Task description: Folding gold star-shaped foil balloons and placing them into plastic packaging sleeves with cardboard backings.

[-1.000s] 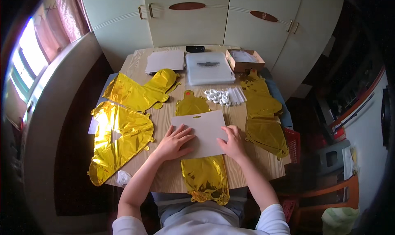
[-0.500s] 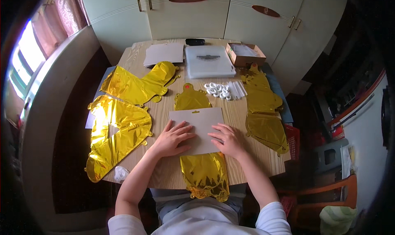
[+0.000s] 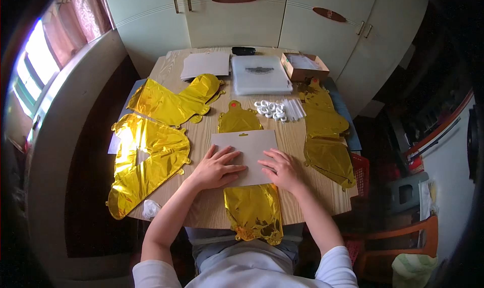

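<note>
A pale grey card (image 3: 250, 159) with a hang slot near its far edge lies across a gold foil balloon (image 3: 252, 210). The balloon is uninflated; its far end shows beyond the card and its near end droops over the table's front edge. Flat on the card's left half rests my left hand (image 3: 217, 168), fingers spread. My right hand (image 3: 282, 171) presses the right side, fingers also apart. Neither hand grips anything. The middle of the balloon is hidden under the card.
More flat gold foil balloons (image 3: 156, 157) cover the table's left side, and others (image 3: 326, 131) the right. Farther back are white rings (image 3: 272, 110), clear tubes (image 3: 294, 109), a stack of clear plastic bags (image 3: 260, 76), a card stack (image 3: 205, 65) and an open cardboard box (image 3: 305, 66).
The whole view has shifted slightly, so everything sits a little farther right. Both hands stay flat on the card, the left one's fingers a little farther in across it.
</note>
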A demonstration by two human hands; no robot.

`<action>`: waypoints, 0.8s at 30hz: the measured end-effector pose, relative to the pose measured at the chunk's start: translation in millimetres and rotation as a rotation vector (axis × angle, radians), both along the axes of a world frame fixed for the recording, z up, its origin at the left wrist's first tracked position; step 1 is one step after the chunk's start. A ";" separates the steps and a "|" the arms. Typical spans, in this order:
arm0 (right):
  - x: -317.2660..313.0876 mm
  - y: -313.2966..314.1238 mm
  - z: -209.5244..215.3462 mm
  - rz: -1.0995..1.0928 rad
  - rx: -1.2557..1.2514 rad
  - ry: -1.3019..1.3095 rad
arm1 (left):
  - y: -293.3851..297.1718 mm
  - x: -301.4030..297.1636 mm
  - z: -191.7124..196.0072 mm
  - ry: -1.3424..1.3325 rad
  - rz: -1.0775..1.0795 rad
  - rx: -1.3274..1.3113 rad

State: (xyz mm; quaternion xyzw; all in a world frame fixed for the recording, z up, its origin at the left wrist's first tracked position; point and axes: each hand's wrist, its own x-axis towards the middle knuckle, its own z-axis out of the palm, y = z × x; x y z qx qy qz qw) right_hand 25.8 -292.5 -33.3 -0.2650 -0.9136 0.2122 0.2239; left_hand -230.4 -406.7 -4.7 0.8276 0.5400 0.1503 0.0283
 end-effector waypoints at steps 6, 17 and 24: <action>43.4 -41.2 61.8 0.417 -0.051 -0.299 | -2.2 -0.1 -0.4 -0.012 0.000 0.005; 72.4 -84.7 43.2 0.366 0.358 -0.054 | -2.9 0.2 -2.2 -0.014 0.010 -0.012; 49.2 -55.7 37.4 0.514 0.462 -0.086 | -1.5 -1.2 -3.3 -0.024 0.001 -0.016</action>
